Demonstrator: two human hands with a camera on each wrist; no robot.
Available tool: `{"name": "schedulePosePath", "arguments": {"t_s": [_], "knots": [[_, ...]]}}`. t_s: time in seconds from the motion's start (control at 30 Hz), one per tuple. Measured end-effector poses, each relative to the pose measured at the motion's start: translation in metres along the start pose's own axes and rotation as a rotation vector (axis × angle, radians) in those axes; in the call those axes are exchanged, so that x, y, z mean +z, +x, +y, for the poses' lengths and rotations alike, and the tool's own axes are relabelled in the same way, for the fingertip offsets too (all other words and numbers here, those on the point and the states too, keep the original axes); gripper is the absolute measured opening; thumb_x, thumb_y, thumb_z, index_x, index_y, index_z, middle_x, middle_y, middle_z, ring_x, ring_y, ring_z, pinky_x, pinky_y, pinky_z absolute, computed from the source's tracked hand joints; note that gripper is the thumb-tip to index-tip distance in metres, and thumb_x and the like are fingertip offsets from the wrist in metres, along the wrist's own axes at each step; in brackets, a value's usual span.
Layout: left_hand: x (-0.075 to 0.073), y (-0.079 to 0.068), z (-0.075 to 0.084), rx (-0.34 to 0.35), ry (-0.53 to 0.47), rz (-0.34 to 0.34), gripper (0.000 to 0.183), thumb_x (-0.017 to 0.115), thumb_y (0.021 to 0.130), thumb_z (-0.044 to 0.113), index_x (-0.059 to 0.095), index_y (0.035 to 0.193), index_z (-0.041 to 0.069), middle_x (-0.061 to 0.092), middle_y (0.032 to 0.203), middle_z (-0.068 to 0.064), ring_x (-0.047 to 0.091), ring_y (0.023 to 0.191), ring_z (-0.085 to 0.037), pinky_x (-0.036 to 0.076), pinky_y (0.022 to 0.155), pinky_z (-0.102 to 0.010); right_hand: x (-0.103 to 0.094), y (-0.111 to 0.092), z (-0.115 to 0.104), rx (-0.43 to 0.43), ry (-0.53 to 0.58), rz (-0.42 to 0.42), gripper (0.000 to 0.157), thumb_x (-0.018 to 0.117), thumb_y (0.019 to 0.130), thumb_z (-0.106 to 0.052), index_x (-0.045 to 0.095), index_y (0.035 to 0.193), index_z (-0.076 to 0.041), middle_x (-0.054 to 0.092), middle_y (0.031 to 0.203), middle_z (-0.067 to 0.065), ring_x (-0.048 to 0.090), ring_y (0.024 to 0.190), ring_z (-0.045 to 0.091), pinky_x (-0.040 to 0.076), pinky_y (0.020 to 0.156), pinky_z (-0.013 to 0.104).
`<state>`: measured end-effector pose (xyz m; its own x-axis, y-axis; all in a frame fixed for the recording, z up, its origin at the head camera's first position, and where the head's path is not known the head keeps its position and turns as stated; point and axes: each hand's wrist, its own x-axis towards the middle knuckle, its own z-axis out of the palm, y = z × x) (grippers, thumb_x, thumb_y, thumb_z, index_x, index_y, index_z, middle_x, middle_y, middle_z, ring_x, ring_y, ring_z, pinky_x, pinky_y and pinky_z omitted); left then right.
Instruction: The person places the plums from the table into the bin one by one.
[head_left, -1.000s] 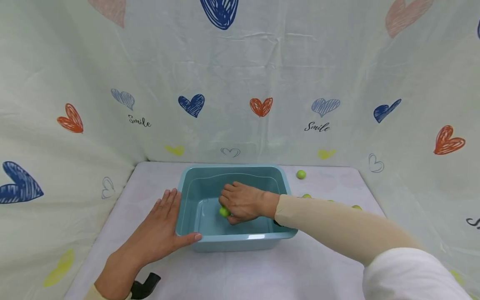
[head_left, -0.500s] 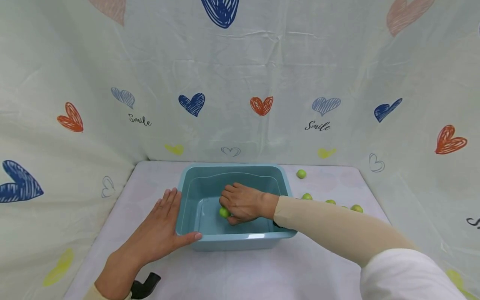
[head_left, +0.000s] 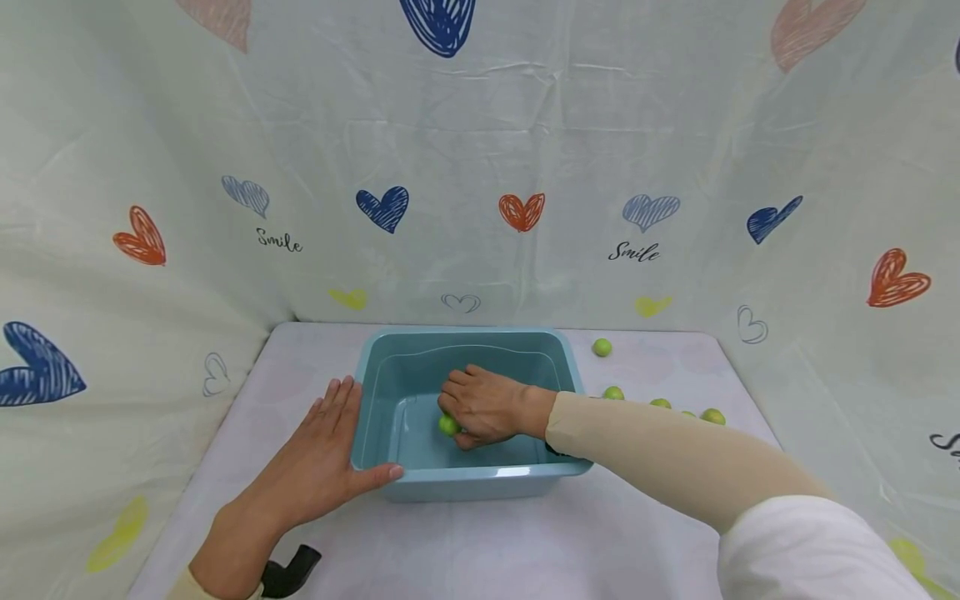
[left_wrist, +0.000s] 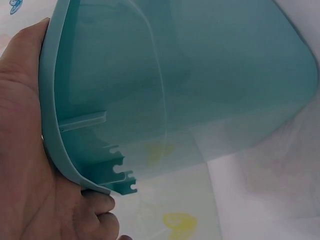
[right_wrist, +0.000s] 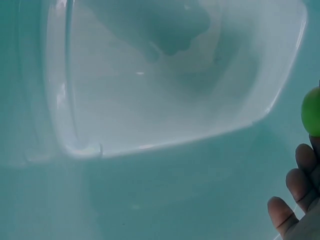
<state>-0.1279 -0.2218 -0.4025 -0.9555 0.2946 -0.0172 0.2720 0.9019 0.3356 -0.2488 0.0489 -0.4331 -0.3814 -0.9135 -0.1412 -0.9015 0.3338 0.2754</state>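
Note:
A light blue plastic basin point(head_left: 462, 487) stands on the white-covered table. Inside it, low down, my right hand point(head_left: 483, 404) pinches a green lime point(head_left: 449, 425) between thumb and fingers. The same lime point(right_wrist: 312, 111) shows at the right edge of the right wrist view, above several fingertips point(right_wrist: 301, 183). My left hand point(head_left: 318, 454) lies along the basin's left rim with straight fingers, its thumb on the front left corner. In the left wrist view, that hand point(left_wrist: 22, 135) is against the outside of the rim point(left_wrist: 47, 75).
On the table's right side lie more limes: one at the back point(head_left: 602, 347), one near the basin point(head_left: 613, 393), and one farther right point(head_left: 712, 416). My right sleeve partly covers others. A heart-patterned sheet point(head_left: 465, 133) hangs behind the table.
The right forearm has dropped slightly, so more of the limes behind it show. Both hands, the held lime and the basin stay in place.

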Motion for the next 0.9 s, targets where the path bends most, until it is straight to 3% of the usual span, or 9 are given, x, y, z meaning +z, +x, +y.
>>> {"name": "schedulePosePath", "arguments": {"t_s": [0.9], "knots": [[-0.0002, -0.0012, 0.0004, -0.007, -0.014, -0.008, 0.134, 0.062, 0.084, 0.086, 0.015, 0.165, -0.009, 0.014, 0.173, -0.030, 0.013, 0.161, -0.050, 0.020, 0.126, -0.068, -0.0021, 0.0000, -0.0019, 0.012, -0.040, -0.039, 0.044, 0.058, 0.103, -0.059, 0.057, 0.117, -0.017, 0.059, 0.104, -0.004, 0.049, 0.095, 0.016, 0.039, 0.081, 0.029]]}}
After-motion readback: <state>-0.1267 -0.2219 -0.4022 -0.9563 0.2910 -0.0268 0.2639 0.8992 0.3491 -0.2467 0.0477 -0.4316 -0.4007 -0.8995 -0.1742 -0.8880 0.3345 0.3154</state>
